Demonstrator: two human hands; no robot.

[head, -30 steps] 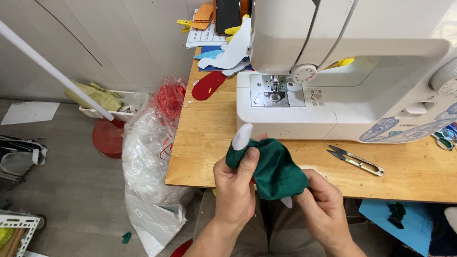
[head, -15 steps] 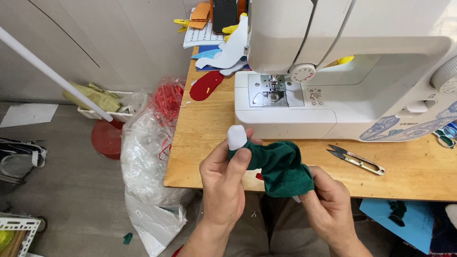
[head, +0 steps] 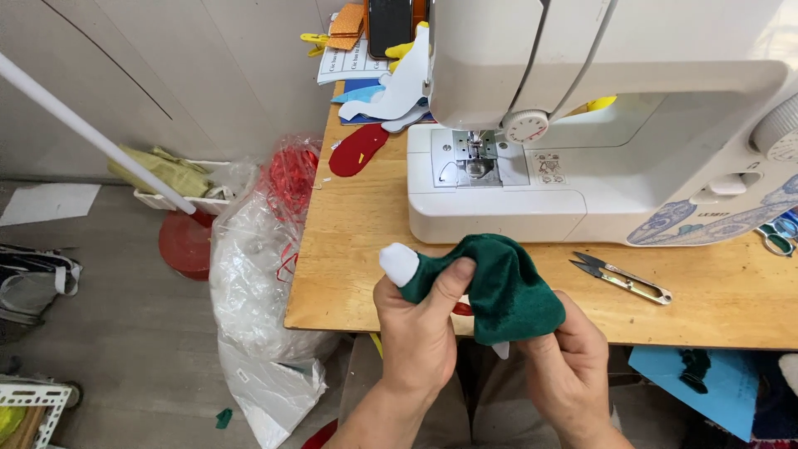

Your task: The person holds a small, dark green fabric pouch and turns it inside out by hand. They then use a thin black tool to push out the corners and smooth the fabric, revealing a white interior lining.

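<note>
Before sewing machine (head: 598, 141): green cloth piece (head: 507, 291), white tip, grasped by left hand (head: 420, 333) and right hand (head: 569, 366); thread snips (head: 622, 278) nearby.

sewing machine (head: 598, 125) top/right cut off | scissors (head: 777, 239) part. out of frame

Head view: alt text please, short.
Left hand and right hand hold a dark green velvety fabric piece with a white tip over a wooden table's edge, before a white sewing machine; metal thread snips lie nearby.
</note>
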